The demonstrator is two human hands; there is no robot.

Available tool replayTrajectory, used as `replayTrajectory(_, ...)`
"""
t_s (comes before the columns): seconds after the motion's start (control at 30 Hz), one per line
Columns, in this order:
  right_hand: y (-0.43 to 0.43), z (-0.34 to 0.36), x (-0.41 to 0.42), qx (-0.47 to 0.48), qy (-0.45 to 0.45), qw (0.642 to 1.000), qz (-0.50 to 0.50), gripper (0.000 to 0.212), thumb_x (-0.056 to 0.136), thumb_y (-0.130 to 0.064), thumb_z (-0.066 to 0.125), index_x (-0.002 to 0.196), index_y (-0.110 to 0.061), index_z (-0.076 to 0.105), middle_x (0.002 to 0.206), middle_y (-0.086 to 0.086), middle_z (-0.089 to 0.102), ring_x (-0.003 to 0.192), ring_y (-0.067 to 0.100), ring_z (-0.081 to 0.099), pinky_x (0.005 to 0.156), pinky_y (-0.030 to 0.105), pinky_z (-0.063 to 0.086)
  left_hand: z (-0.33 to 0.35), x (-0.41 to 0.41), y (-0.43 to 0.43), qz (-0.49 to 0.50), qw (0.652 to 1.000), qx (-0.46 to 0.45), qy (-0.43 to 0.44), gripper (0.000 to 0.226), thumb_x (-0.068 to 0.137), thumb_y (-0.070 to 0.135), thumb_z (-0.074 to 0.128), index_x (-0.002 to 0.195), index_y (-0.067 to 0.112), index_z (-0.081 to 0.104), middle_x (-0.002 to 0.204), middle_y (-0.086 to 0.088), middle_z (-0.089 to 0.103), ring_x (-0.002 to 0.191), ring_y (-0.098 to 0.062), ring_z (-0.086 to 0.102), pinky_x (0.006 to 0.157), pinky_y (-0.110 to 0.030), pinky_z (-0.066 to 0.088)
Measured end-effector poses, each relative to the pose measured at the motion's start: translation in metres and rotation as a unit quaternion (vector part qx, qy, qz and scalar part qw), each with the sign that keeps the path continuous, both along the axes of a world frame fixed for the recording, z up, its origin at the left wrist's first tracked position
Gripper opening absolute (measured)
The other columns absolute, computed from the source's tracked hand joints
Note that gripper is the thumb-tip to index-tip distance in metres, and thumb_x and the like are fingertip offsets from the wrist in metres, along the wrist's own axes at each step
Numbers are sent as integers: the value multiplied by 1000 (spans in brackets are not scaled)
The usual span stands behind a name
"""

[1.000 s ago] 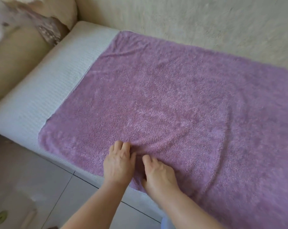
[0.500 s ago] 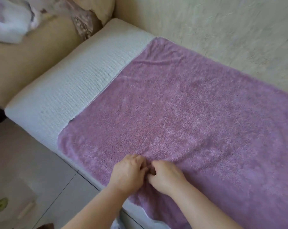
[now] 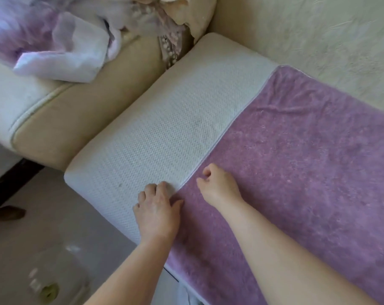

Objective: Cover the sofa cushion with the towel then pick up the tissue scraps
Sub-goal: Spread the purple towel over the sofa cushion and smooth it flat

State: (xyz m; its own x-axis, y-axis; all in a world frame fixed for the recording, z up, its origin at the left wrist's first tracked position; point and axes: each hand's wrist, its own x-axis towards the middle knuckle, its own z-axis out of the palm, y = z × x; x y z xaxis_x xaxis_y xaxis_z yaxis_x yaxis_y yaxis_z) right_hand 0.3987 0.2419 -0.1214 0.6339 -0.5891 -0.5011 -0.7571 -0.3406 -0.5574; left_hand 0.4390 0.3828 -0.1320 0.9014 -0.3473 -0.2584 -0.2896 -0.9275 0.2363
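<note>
the towel (image 3: 307,172) is lying flat over the right part of the sofa cushion (image 3: 164,128), leaving the left part bare. our left hand (image 3: 158,208) is resting at the towel's left edge, bent fingers on the cushion, thumb on the towel; we cannot tell whether it is gripping the edge. our right hand (image 3: 219,186) is sitting on the towel just beside that edge, fingers curled, holding nothing. a heap of cloth (image 3: 54,40) is lying on the neighbouring seat.
</note>
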Motion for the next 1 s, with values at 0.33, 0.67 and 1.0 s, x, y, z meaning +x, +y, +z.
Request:
replayTrajectory(0.33,-11,-2,58,-8,203,979,18,27,80,-29,47,72,-9,63,57,9,70,48,20,67,54,27,54,-3,16,18,-70,986,-59,140,30,83,52,54,76,24,46,76,5,61,78,-23,59,58,-29,33)
replayTrajectory(0.67,1,-27,73,70,39,996,-39,23,88,-24,41,94,-8,56,64,11,67,52,21,68,52,33,57,-12,48,41,-76,993,-47,81,35,87,54,49,76,24,36,77,1,63,77,-28,60,57,-30,33)
replayTrajectory(1.0,-6,-15,67,135,41,990,-18,21,86,-27,51,68,-15,52,63,8,65,64,25,71,51,32,51,-1,56,59,-91,995,27,44,37,80,63,50,79,27,45,80,8,60,79,-18,60,57,-29,39)
